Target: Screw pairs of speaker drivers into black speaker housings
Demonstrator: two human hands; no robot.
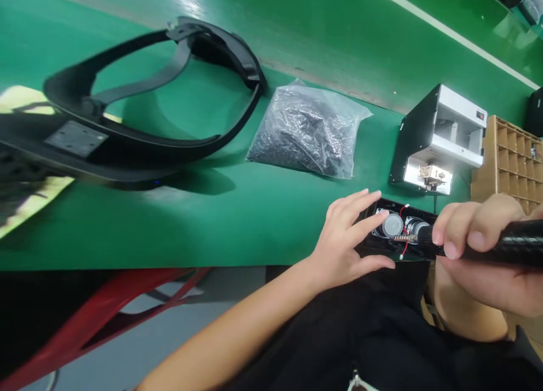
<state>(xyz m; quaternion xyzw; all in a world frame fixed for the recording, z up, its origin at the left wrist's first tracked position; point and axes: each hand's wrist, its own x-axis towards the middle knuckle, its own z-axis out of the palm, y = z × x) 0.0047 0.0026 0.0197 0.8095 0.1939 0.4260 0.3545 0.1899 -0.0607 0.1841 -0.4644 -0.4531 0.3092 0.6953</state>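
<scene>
My left hand lies with fingers spread on the left end of a small black speaker housing at the green bench's near edge. Inside the housing sit two round grey speaker drivers with red and white wires. My right hand is wrapped around a black electric screwdriver, held nearly level, its metal bit pointing left into the housing between the drivers.
A clear bag of small black parts lies behind the housing. A black-and-white screw feeder box and a wooden compartment tray stand at the right. A large black headband-shaped frame lies on the left. Red chair legs show below the bench.
</scene>
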